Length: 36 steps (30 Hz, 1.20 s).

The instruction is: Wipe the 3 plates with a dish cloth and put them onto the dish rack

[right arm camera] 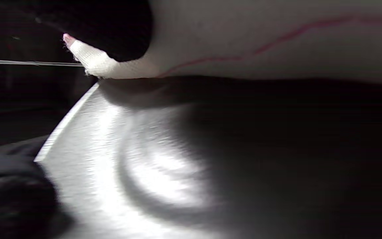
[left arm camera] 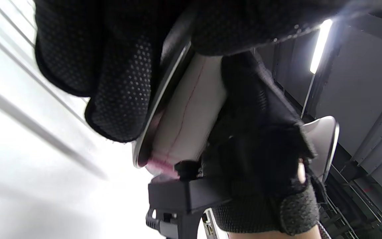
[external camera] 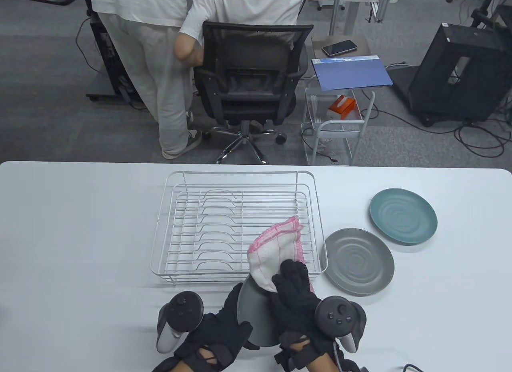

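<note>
Plate [external camera: 252, 316] (dark grey, tilted up at 6 o'clock) is gripped by left hand [external camera: 218, 332]; right hand [external camera: 296, 300] presses bunched dish cloth [external camera: 274, 252] against it.

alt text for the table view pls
Left hand holds a grey plate upright while the right hand presses a pink-edged dish cloth against it. Empty white dish rack behind; grey plate and teal plate lie right.

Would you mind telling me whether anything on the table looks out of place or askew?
Nothing stands out: the dish rack sits square, and the grey plate and teal plate lie flat beside it.
</note>
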Tool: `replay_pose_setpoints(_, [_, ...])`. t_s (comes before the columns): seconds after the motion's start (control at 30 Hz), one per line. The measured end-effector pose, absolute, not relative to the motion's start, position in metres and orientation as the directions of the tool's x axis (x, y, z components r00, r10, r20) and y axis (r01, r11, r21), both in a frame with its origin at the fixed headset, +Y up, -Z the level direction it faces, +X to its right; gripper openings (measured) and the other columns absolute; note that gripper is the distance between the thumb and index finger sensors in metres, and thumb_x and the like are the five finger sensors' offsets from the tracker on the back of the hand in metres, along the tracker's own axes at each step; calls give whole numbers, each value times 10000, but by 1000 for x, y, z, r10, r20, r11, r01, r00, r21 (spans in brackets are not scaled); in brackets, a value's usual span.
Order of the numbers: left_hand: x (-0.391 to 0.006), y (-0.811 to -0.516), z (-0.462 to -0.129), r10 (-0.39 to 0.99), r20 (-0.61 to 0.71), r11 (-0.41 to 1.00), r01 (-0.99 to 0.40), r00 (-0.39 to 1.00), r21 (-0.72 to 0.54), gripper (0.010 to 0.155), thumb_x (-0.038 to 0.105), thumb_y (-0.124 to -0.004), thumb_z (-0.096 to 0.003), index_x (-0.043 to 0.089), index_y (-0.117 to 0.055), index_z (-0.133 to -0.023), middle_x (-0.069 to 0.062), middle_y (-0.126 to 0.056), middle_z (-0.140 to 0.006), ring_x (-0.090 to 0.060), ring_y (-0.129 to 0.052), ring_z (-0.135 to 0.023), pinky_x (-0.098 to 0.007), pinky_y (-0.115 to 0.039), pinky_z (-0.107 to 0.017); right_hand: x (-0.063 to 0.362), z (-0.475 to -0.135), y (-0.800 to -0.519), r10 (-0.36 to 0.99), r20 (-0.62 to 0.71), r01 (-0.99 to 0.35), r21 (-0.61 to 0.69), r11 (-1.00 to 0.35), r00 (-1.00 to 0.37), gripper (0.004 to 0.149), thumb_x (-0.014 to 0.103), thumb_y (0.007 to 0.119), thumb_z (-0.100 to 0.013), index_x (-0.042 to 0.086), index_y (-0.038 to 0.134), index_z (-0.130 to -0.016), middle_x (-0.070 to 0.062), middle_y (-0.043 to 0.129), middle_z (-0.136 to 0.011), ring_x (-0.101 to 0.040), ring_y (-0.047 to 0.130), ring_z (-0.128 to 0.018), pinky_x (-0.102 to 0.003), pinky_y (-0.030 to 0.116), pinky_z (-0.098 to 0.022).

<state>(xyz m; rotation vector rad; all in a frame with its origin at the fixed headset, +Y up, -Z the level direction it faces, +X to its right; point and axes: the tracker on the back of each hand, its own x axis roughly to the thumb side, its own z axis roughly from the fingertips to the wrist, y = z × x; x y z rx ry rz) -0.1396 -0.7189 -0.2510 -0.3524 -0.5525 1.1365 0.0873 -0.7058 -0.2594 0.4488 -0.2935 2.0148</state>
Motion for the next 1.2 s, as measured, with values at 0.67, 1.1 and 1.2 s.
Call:
replay_pose_setpoints(0.67, [-159, -718, -252, 916, 244, 393, -831, 318, -394, 767, 215, -734, -533, 179, -188, -1070, -206, -601, -1091, -430, -1093, -611, -581, -822, -531, 60, -255, -727, 912, 407, -838, 476, -268, -60, 510, 363, 727, -479, 24, 698, -859, -113, 453, -1027, -329, 306, -928, -534, 365, -650])
replay_pose_setpoints(1.1, [-188, -703, -251, 891, 311, 414, -875, 332, -253, 735, 220, -750, -531, 187, -261, -1079, -219, -652, -1066, -444, -1099, -583, -590, -824, -514, 69, -259, -734, 808, 384, -709, 399, -581, -446, 495, 354, 741, -484, 15, 731, -844, -113, 476, -1018, -334, 324, -923, -555, 350, -638])
replay_pose_setpoints(1.2, [-185, -702, -251, 880, 327, 439, -852, 343, -285, 738, 226, -755, -531, 177, -262, -1079, -232, -655, -1059, -443, -1104, -570, -588, -830, -506, 75, -258, -733, 772, 364, -725, 290, -625, -520, 498, 355, 743, -480, 13, 732, -842, -116, 475, -1013, -335, 322, -917, -556, 354, -635])
